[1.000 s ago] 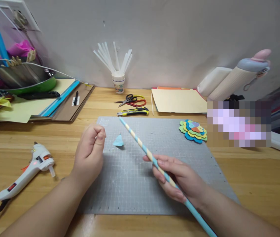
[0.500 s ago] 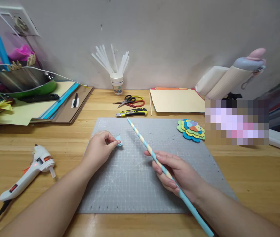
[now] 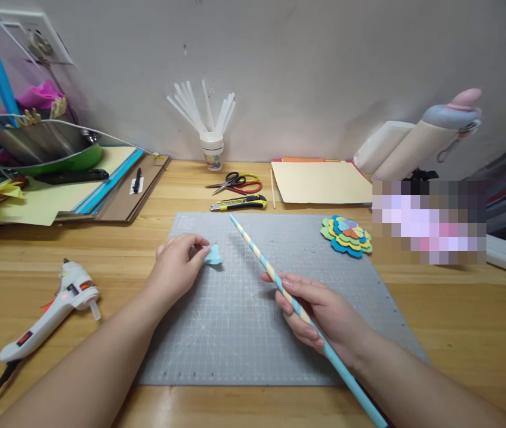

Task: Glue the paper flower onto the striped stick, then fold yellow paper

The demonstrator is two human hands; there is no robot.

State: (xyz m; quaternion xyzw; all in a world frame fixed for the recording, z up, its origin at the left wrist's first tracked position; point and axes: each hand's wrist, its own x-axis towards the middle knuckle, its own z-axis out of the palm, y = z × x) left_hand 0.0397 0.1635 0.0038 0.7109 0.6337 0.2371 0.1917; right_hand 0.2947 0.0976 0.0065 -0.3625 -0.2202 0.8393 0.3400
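Note:
My right hand [image 3: 313, 309] is wrapped round a slim paper stick [image 3: 295, 304], striped light blue and cream on its upper part and plain blue toward its lower end. The stick slants up and left, its pointed tip over the back of the grey cutting mat [image 3: 253, 356]. My left hand [image 3: 179, 261] is closed in a pinch at the left edge of a small light blue scrap of paper [image 3: 214, 255], just above or on the mat. Part of the scrap is hidden by thumb and fingers. A layered paper flower [image 3: 346, 235] lies at the mat's back right.
A glue gun [image 3: 52, 315] lies left of the mat. Behind the mat are a utility knife [image 3: 239, 203], scissors [image 3: 234, 182] and a cup [image 3: 212, 151] of glue sticks. Paper sheets [image 3: 319, 183] lie back right; a metal pot [image 3: 48, 142] stands back left.
My left fingers have drawn slightly back to the left, and more of the blue scrap shows. My right hand and the stick stay almost still.

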